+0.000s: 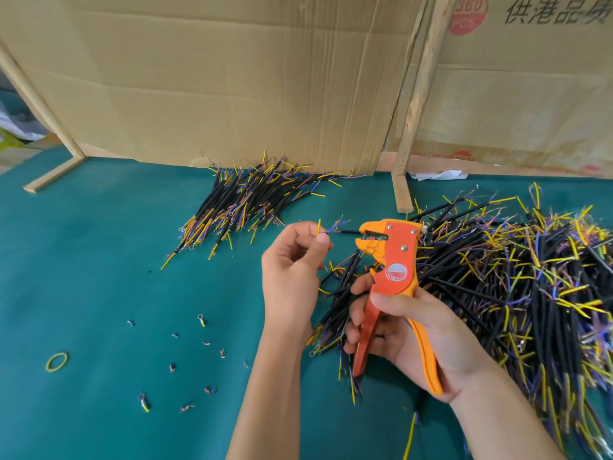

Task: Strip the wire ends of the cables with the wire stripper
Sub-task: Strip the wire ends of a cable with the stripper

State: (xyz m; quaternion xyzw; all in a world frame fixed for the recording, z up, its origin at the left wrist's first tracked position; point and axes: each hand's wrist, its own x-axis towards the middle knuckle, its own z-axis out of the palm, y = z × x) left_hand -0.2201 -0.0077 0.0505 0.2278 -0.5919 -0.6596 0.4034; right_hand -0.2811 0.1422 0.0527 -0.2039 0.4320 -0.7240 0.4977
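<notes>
Wire stripper (394, 260) in right hand (414, 333), cable (335, 229) pinched by left hand (292, 270).

- My left hand (292, 270) pinches the wires of one cable (335, 227), whose black end sits in the head of the wire stripper (391, 257).
- My right hand (408, 330) grips the stripper handles.
- A big cable pile (517, 277) lies on the right of the green mat (99, 260), a small pile (245, 200) lies near the cardboard (215, 78).
</notes>
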